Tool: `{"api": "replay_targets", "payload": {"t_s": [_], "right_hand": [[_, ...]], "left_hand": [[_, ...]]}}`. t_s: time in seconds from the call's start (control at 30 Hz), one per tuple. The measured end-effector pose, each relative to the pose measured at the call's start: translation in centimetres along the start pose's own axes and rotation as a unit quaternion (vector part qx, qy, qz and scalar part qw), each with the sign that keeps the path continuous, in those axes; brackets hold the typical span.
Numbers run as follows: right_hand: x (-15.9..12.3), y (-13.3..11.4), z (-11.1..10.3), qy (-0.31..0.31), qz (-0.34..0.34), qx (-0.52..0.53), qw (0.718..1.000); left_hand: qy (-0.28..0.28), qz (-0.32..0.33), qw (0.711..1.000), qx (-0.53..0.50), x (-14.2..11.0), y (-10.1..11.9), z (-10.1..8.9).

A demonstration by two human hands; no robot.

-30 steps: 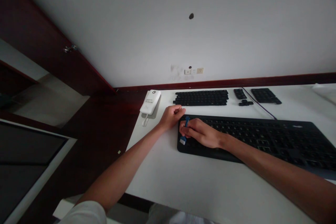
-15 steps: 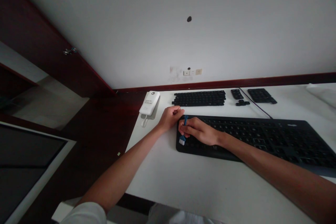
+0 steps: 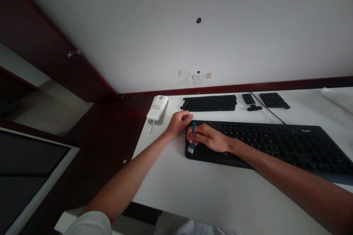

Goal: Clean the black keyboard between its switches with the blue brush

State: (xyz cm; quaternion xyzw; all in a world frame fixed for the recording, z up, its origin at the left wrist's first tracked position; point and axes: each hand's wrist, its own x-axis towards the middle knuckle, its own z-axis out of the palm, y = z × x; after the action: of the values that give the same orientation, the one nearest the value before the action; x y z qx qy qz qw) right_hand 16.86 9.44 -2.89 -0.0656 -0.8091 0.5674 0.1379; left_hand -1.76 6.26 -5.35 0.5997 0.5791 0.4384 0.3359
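My right hand point(image 3: 208, 137) pinches a small blue brush point(image 3: 191, 147) with white bristles. The brush stands nearly upright, its bristles down at the left end of a black keyboard point(image 3: 220, 159). Most of the keyboard's keycaps are off, and its bare key sockets show. My left hand point(image 3: 178, 123) is curled into a loose fist by the keyboard's upper left corner, with the thumb against or very near that corner. I see nothing inside that fist.
Removed keycaps point(image 3: 209, 103) lie in rows behind the keyboard, with smaller groups point(image 3: 248, 98) and a number-pad block point(image 3: 273, 100) to the right. A white power bank point(image 3: 158, 108) with a short cable lies at the left edge of the white table point(image 3: 182, 180). The keyboard cable point(image 3: 266, 107) runs to the wall.
The brush in my right hand has shifted very slightly, its bristles tilting a little. My left hand stays where it was.
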Motion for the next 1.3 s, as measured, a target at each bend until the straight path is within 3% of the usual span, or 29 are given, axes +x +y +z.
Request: {"api": "replay_targets", "payload": {"t_s": [0.5, 0.67, 0.8, 0.9, 1.03, 1.2, 1.3], "right_hand": [[0.09, 0.15, -0.15, -0.032, 0.002, 0.045, 0.998], [0.11, 0.10, -0.15, 0.008, 0.002, 0.055, 0.998], [0.07, -0.07, -0.25, -0.035, 0.009, 0.063, 0.997], [0.09, -0.17, -0.34, -0.026, 0.007, 0.099, 0.995], [0.11, -0.30, -0.51, -0.071, 0.027, 0.074, 0.994], [0.08, -0.48, -0.72, -0.044, 0.028, 0.109, 0.993], [0.01, -0.63, -0.83, -0.085, 0.034, 0.084, 0.992]], "left_hand": [[-0.004, 0.003, 1.000, -0.007, -0.04, -0.08, -0.01], [-0.007, -0.005, 1.000, -0.004, -0.02, 0.00, 0.01], [-0.004, 0.004, 1.000, 0.000, 0.00, -0.01, -0.01], [-0.008, -0.004, 1.000, 0.004, -0.01, -0.07, -0.04], [-0.005, 0.006, 1.000, 0.001, -0.08, -0.08, -0.04], [-0.010, -0.003, 1.000, 0.000, -0.09, 0.04, -0.03], [-0.007, 0.008, 1.000, 0.004, -0.04, 0.11, -0.09]]}}
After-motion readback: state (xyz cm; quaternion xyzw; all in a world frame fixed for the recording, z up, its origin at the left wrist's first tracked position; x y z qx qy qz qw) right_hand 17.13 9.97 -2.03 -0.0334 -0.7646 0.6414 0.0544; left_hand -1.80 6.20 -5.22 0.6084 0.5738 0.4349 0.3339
